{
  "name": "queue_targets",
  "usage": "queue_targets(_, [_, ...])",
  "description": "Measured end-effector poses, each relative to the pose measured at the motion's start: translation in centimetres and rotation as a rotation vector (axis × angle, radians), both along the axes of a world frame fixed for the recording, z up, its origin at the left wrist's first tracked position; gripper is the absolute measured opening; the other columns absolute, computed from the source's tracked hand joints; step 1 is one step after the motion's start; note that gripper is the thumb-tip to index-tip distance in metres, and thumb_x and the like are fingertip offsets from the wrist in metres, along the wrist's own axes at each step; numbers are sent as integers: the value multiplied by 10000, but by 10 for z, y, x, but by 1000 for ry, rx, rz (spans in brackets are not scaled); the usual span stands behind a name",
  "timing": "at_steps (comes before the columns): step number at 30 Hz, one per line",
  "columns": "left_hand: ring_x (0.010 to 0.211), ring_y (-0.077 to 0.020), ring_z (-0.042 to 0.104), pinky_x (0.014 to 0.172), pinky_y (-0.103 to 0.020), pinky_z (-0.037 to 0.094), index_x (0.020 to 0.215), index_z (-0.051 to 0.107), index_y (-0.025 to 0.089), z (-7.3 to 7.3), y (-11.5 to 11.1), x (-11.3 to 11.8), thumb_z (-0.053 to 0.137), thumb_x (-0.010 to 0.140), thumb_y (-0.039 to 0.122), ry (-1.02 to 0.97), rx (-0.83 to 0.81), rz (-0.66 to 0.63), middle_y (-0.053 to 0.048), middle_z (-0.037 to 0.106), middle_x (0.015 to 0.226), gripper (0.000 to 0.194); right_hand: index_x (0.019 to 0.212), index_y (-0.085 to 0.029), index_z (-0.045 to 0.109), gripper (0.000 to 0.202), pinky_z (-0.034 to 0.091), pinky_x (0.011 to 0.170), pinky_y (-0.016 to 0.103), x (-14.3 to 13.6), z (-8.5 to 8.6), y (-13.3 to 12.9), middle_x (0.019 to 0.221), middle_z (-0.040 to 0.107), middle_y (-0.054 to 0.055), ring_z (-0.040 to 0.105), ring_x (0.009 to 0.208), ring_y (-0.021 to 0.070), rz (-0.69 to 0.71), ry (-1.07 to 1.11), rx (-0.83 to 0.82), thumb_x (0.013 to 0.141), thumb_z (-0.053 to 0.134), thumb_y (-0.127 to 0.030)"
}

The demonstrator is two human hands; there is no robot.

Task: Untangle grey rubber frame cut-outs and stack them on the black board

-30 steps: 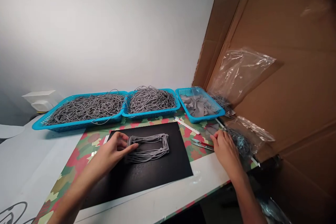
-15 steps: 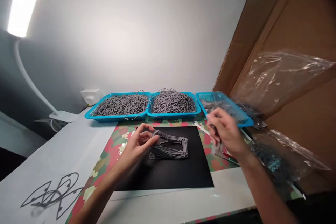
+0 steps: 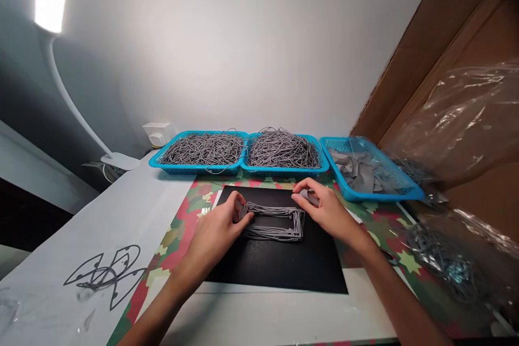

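Note:
My left hand (image 3: 225,224) pinches the left end of a bundle of grey cord loops (image 3: 271,234), stacked into a rectangular frame shape. The bundle lies over a black mat (image 3: 284,267). At the bundle's upper right corner, my right hand (image 3: 324,208) is closed on a small grey strip (image 3: 308,196), with its fingertips just above the loops. Part of the strip is hidden inside the hand.
Two blue baskets heaped with grey cords (image 3: 203,150) (image 3: 284,150) stand along the wall. A third blue basket (image 3: 379,196) holds grey strips. Loose cord loops (image 3: 107,275) lie at left. Plastic bags (image 3: 450,265), cardboard (image 3: 438,65) and a lamp (image 3: 60,81) flank the table.
My right hand has moved left and inward from the right side to the bundle's corner, with the grey strip in it. My left hand keeps its hold. The camera view has shifted.

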State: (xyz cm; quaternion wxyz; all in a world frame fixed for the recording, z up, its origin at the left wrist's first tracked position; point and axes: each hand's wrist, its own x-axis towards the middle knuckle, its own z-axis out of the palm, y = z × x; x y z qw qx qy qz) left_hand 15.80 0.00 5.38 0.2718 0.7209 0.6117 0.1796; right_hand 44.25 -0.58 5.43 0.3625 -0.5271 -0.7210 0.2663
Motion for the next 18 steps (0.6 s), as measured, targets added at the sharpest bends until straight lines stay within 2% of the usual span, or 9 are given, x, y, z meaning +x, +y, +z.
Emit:
queue_targets(4, [832, -288, 699, 642, -329, 284, 1055, 549, 242, 18, 2, 14, 700, 986, 317, 234, -28, -20, -33, 709, 898, 182, 1001, -259, 655, 172, 448, 801, 339, -2, 0, 2, 1019, 735, 22, 668, 900, 220, -49, -77, 87, 1103, 599, -386])
queue_targets(10, [932, -341, 738, 646, -334, 304, 1232, 561, 181, 29, 7, 29, 661, 1019, 228, 421, -67, -76, -92, 760, 971, 240, 1006, -264, 638, 128, 452, 799, 348, -3, -2, 0, 1056, 742, 34, 710, 939, 246, -83, -191, 163, 1110, 577, -307])
queue_targets(14, [940, -345, 737, 669, -343, 340, 1298, 529, 170, 31, 1, 29, 585, 1048, 237, 465, -51, -102, -94, 753, 960, 265, 1029, -263, 641, 118, 449, 774, 343, -6, -1, -4, 1062, 741, 33, 720, 939, 248, -91, -254, 184, 1121, 570, -283])
queue_targets(18, [879, -317, 714, 689, -345, 392, 1306, 482, 185, 27, -2, 22, 537, 1031, 275, 386, 14, -105, -62, 722, 930, 295, 1037, -263, 640, 102, 444, 776, 343, -9, -1, -5, 1077, 744, 22, 714, 914, 236, -95, -288, 201, 1125, 586, -266])
